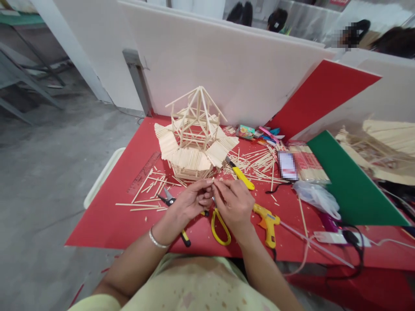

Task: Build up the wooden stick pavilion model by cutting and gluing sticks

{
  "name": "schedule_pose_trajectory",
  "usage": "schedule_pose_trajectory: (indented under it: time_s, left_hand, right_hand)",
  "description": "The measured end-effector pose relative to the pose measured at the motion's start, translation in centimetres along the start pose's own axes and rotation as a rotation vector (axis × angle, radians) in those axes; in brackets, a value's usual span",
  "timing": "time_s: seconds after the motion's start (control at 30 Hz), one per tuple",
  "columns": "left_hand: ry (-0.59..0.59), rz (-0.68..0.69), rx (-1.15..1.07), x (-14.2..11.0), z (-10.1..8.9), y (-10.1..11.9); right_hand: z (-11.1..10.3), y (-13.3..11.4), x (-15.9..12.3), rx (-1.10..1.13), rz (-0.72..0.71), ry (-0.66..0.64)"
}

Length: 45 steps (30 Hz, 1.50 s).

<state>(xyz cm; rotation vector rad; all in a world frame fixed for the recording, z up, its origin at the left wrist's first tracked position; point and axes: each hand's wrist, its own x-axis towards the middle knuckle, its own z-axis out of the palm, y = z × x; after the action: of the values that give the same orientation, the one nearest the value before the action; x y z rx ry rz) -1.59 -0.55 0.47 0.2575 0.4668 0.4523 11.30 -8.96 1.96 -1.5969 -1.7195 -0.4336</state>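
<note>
My left hand [193,199] and my right hand [236,203] meet fingertip to fingertip in front of a pavilion-like model [191,159] built of thin wooden sticks. Both are closed in a pinch; whatever sits between the fingertips is too small to make out. Under my left hand lie pliers [168,199] with black and yellow handles. Scissors [221,231] with yellow handles rest below the hands, their blades mostly hidden. A yellow utility knife [244,178] lies just beyond my right hand, and a yellow glue gun [268,222] is to its right.
Loose wooden sticks [259,164] are strewn over the red tabletop [106,220]. A clear ruler [142,172] lies at left. Toward the right are a phone [287,165], bagged sticks [309,164], a plastic bag [317,198], cables and a green board [350,185]. White panels [220,65] stand behind.
</note>
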Motion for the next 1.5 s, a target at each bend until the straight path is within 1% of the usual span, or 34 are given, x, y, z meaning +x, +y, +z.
schedule_pose_trajectory:
  time_s: [0.17, 0.27, 0.43, 0.53, 0.73, 0.83, 0.93, 1.1, 1.37, 1.5]
  left_hand:
    - [0.054, 0.05, 0.004, 0.1, 0.6, 0.2]
    - [0.074, 0.053, -0.036, 0.2, 0.8, 0.4]
    - [0.039, 0.074, -0.13, 0.7, 1.1, 0.9]
    - [0.028, 0.085, -0.17, 1.0, 1.2, 1.2]
    - [0.127, 0.052, -0.171, 1.6, 1.9, 1.7]
    - [0.146, 0.054, -0.175, 1.7, 2.3, 1.9]
    - [0.139, 0.057, -0.185, 1.9, 2.3, 2.0]
    - [0.116, 0.093, -0.161, 2.5, 1.7, 1.9]
    - [0.142, 0.133, -0.148, 2.8, 1.6, 1.8]
    - [0.145, 0.141, -0.147, 2.7, 1.8, 1.8]
  right_hand:
    - [0.3, 0.4, 0.4, -0.027, -0.036, 0.036]
    - [0.8, 0.5, 0.7, -0.045, -0.05, 0.069]
    - [1.6, 0.5, 1.4, -0.104, -0.066, 0.129]
    - [2.1, 0.5, 1.7, -0.089, -0.075, 0.143]
    - [3.1, 0.8, 1.6, -0.057, -0.004, 0.132]
    - [3.4, 0.9, 1.6, -0.063, 0.014, 0.131]
    - [3.6, 0.8, 1.7, -0.055, 0.019, 0.146]
    - [3.6, 0.8, 1.9, -0.066, 0.023, 0.136]
    - [3.1, 0.5, 2.3, -0.078, -0.004, 0.137]
    - [3.1, 0.3, 2.4, -0.084, -0.018, 0.161]
